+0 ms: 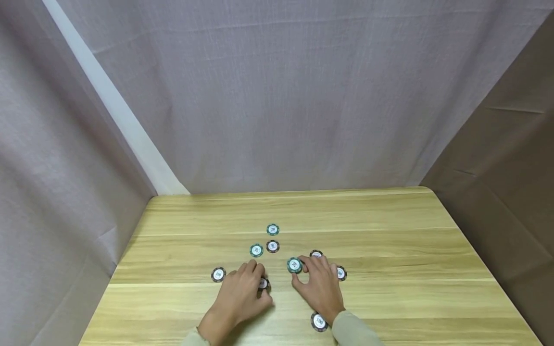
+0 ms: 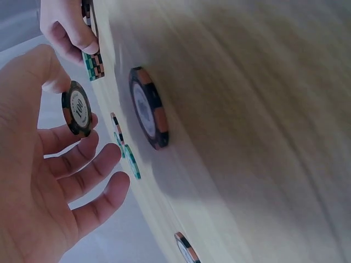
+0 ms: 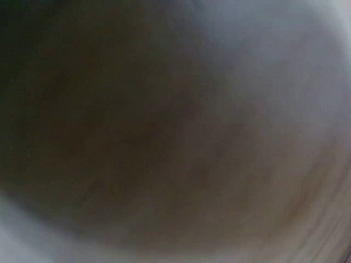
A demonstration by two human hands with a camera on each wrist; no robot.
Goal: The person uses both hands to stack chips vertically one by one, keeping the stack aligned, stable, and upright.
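Note:
My left hand (image 1: 242,293) pinches a black poker chip (image 2: 77,108) marked 100, held tilted between thumb and fingertip above the table. Below that hand, another black chip (image 2: 148,108) lies flat in the left wrist view. To the right, my right hand (image 1: 321,284) grips the side of a short chip stack (image 1: 295,265), thumb and forefinger at its edge. A green 20 chip tops this stack, with black chips (image 2: 97,66) beneath showing in the left wrist view. The right wrist view is dark and blurred.
Beyond the hands lie two green chips (image 1: 272,229) and a black chip (image 1: 272,246) on the wooden table (image 1: 173,226). One black chip (image 1: 218,274) is left of the left hand. Others lie around the right hand, one (image 1: 319,322) by its wrist. Curtains (image 1: 277,96) surround the table.

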